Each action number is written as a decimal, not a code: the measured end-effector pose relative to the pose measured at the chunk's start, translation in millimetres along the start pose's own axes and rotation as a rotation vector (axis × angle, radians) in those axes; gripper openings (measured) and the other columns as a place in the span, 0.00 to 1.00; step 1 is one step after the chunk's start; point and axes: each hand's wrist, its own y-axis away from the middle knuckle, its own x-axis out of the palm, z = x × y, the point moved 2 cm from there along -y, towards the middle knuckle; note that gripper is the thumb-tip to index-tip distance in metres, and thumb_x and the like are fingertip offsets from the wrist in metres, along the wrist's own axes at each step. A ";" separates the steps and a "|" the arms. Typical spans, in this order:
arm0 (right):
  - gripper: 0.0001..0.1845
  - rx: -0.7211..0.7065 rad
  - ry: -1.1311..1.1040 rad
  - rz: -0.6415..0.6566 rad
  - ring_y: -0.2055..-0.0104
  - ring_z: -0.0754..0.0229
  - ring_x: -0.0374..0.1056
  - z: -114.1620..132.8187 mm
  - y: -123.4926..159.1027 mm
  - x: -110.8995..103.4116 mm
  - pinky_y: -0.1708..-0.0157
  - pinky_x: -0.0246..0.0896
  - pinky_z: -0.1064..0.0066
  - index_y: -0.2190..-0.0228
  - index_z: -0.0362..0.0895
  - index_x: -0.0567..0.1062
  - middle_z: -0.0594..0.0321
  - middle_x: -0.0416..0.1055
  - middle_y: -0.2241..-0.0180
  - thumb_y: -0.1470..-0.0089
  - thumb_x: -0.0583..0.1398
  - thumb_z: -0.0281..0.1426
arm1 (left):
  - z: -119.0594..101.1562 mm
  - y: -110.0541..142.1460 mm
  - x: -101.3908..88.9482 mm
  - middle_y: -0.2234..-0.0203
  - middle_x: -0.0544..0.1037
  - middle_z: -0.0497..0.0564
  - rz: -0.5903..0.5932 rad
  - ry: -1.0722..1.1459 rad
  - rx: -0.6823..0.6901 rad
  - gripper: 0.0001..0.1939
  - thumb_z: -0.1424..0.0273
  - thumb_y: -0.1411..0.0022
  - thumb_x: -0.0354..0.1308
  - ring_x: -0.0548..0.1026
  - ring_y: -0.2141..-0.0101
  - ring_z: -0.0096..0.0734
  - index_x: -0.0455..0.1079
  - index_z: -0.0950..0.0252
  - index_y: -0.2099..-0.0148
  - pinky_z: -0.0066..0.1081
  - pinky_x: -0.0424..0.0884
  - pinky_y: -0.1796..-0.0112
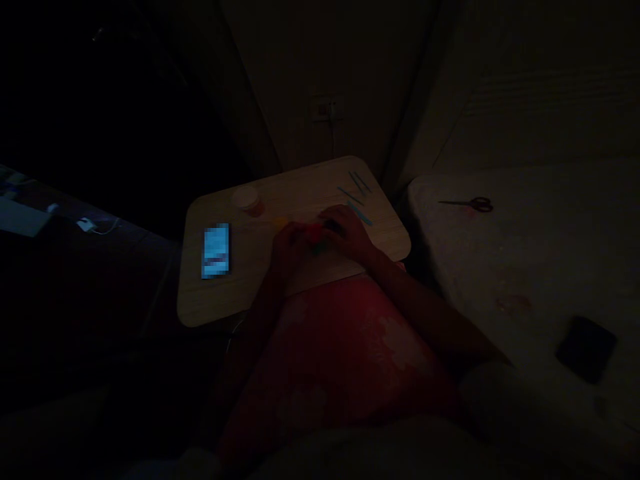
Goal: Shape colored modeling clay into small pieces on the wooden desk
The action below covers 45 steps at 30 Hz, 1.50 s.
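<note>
Red cloth (345, 347) with pale patches lies nearest, over the lap and up to the table's near edge. Larger is the pale surface (465, 260) right of the table (235, 287), whose wood top is dim. 2 hands reach over the table's middle: the left hand (289, 245) from its near left, the right hand (346, 230) from its near right. On the pale surface, well apart from the table, are a dark square thing (586, 350) and, farther up, scissors (473, 204). A lit phone (215, 251) lies at the table's left end, and a tub (247, 200) stands near its far left. Blue strips (359, 213), at least 4, lie toward the table's far right corner. A yellow piece (281, 223) shows just beyond the left hand.

Smallest is the red piece (315, 233), over the table's middle, between the hands: rightward of the left, leftward of the right. Fingers of both curl narrowly in at it, neither clearly nearer; in this dark I cannot tell how firmly either grips, nor its long axis.
</note>
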 end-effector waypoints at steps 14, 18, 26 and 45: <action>0.22 -0.007 0.150 0.125 0.56 0.50 0.66 12.3 0.5 4.4 0.52 0.62 0.56 0.60 0.45 0.76 0.51 0.74 0.61 0.31 0.52 0.48 | 5.7 2.4 -0.1 0.64 0.83 0.53 0.127 -0.215 0.154 0.17 0.55 0.40 0.68 0.79 0.65 0.34 0.79 0.63 0.57 0.32 0.75 0.62; 0.22 0.010 0.177 0.149 0.56 0.50 0.66 15.3 1.6 4.8 0.54 0.62 0.58 0.60 0.45 0.75 0.51 0.73 0.61 0.30 0.50 0.48 | 4.1 3.3 0.4 0.65 0.83 0.53 0.140 -0.287 0.211 0.14 0.57 0.37 0.65 0.79 0.66 0.34 0.79 0.63 0.58 0.32 0.74 0.62; 0.22 0.121 0.194 0.144 0.59 0.52 0.69 17.8 2.4 10.1 0.59 0.62 0.63 0.59 0.44 0.74 0.52 0.74 0.60 0.29 0.48 0.45 | -8.4 6.1 4.4 0.70 0.79 0.50 0.006 -0.251 0.193 0.13 0.58 0.36 0.62 0.75 0.68 0.32 0.77 0.63 0.63 0.30 0.71 0.65; 0.26 0.438 0.029 -0.351 0.62 0.53 0.70 -9.4 7.7 -2.9 0.59 0.67 0.60 0.59 0.46 0.72 0.55 0.73 0.65 0.28 0.43 0.48 | 14.6 -5.1 -43.9 0.76 0.66 0.43 -0.655 0.072 0.027 0.20 0.52 0.26 0.49 0.64 0.76 0.20 0.63 0.62 0.63 0.25 0.59 0.75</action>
